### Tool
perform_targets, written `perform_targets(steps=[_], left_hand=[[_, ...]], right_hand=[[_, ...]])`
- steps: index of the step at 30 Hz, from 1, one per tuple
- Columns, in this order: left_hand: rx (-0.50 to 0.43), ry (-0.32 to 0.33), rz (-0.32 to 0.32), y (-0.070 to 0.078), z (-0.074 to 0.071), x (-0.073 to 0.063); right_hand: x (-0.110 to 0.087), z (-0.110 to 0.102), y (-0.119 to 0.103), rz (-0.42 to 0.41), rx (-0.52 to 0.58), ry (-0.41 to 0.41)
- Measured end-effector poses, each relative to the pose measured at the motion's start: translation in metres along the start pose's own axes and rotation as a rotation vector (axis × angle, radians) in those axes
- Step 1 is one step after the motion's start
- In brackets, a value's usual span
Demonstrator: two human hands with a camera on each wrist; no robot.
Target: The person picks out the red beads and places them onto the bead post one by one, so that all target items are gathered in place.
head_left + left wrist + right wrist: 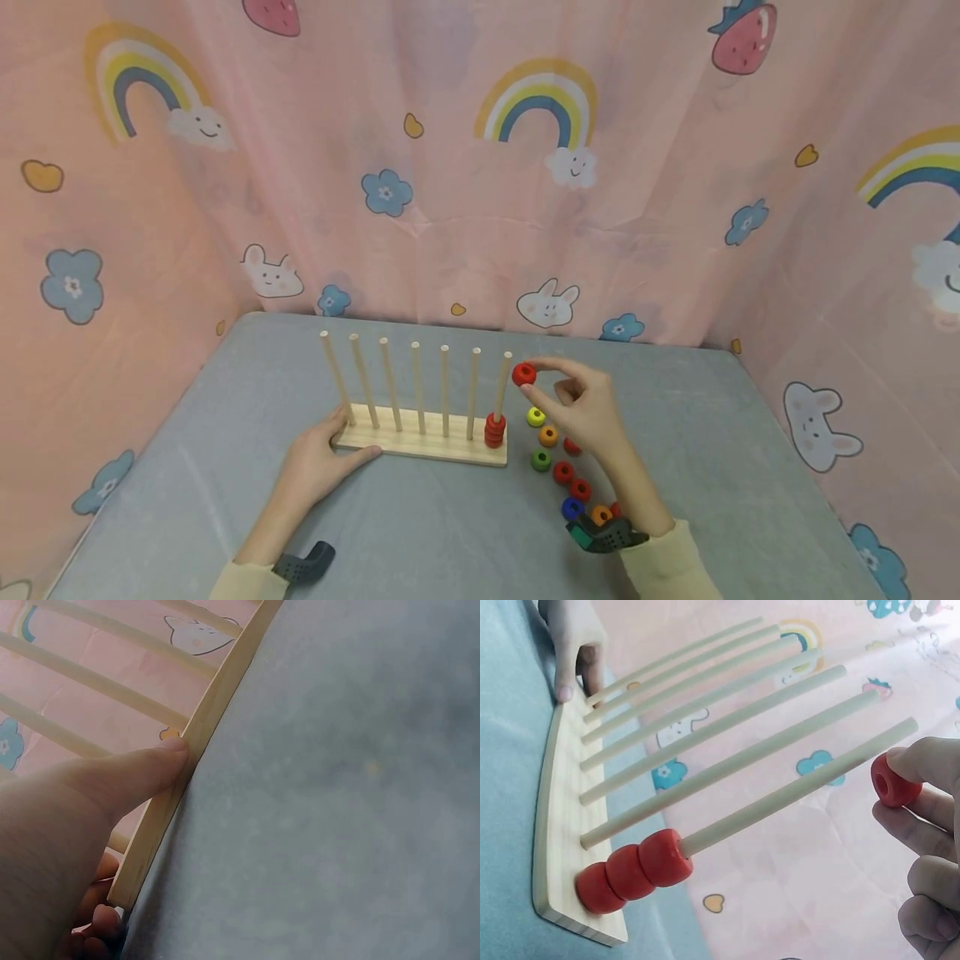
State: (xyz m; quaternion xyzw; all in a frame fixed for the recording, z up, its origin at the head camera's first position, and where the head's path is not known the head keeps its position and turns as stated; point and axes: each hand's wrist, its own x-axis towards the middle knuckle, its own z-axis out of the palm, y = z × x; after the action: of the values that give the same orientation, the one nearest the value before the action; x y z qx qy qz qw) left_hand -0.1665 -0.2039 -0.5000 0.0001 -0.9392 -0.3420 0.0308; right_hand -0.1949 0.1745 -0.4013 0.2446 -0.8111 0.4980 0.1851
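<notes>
A pale wooden peg board (442, 451) stands on the table with several upright pegs in a row. Three red beads (630, 871) are stacked on its rightmost peg (802, 787). My left hand (318, 462) grips the board's left end, the thumb on the front edge and the other fingers curled round the end. Between thumb and fingertips, my right hand (592, 412) pinches another red bead (904, 791) just right of that peg's top, apart from it. The bead's hole is visible in the right wrist view.
Right of the board lie loose beads, among them a yellow bead (536, 417), an orange bead (548, 436), a green bead (541, 460) and a blue bead (572, 509). Some are partly hidden under my right forearm. A pink patterned curtain (450, 258) surrounds the grey table (420, 533).
</notes>
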Motion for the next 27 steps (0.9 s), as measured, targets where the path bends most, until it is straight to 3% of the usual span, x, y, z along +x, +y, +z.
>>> perform_targets(steps=[13, 27], left_hand=[[0.004, 0.0, 0.007, -0.005, 0.002, 0.001], [0.007, 0.001, 0.009, -0.005, 0.003, 0.002]], right_hand=[[0.01, -0.004, -0.009, -0.088, 0.008, 0.01], [0.018, -0.01, -0.012, -0.129, -0.003, 0.031]])
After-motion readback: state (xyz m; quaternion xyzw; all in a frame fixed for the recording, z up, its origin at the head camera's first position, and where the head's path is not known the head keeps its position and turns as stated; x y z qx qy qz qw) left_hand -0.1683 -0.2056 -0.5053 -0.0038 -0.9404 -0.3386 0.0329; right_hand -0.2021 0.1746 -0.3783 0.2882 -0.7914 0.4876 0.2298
